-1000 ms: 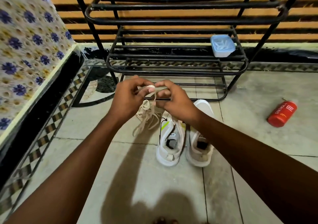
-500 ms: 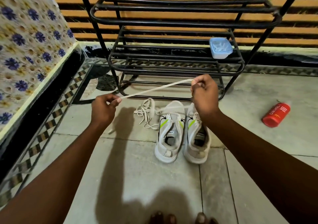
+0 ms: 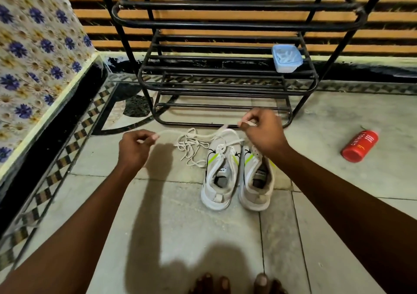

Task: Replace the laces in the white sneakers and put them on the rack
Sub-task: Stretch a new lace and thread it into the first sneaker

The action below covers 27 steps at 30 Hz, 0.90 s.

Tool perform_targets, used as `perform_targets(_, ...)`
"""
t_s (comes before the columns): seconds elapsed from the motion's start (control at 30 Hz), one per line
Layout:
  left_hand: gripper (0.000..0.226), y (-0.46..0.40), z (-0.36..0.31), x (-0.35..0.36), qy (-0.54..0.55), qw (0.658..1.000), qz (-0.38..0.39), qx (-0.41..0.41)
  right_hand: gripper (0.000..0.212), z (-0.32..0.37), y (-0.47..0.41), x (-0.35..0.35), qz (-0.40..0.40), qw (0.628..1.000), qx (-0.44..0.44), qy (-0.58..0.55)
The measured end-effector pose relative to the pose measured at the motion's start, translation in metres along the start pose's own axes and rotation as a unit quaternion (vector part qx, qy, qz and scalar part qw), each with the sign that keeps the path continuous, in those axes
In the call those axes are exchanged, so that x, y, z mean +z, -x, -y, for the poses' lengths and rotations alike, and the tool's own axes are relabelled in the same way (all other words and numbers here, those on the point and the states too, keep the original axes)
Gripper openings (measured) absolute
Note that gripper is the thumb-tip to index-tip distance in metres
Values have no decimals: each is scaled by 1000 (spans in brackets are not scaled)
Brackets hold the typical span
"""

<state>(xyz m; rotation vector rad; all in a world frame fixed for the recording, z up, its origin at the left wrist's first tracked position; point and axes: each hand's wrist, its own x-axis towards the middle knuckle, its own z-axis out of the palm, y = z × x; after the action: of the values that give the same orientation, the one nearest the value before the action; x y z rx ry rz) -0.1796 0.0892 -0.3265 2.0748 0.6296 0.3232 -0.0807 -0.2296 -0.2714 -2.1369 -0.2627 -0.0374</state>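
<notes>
Since half a second ago both hands have dropped lower and the lace (image 3: 171, 133) between them has gone from taut to sagging. It runs left to right, just above the toes of the white sneakers (image 3: 237, 176), which stand side by side on the floor in front of the rack (image 3: 225, 23). The right hand (image 3: 262, 133) hovers right over the toes and is the nearer one; the left hand (image 3: 135, 149) is off to the side, beyond the loose pile of laces (image 3: 191, 147). Each hand pinches one end of the lace between thumb and curled fingers. Whether the lace already passes through an eyelet of the left shoe is hard to tell; it may only cross over it.
</notes>
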Motion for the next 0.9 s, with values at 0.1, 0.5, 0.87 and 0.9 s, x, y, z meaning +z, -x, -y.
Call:
perform_targets(0.1,4,21,-46,9,63,988,105,100,7,-1,14,11,75,995,-32,52)
perform_targets(0.5,12,45,-103,31,112,967,152,171,11,19,24,3,198,960,-24,-199)
perform_targets(0.87,12,57,27,22,-345,861,369,-54,27,22,-1,-29,206,965,-54,-154)
perform_targets(0.9,8,58,16,23,-276,892,356,-34,30,28,1,-26,231,962,-67,-131)
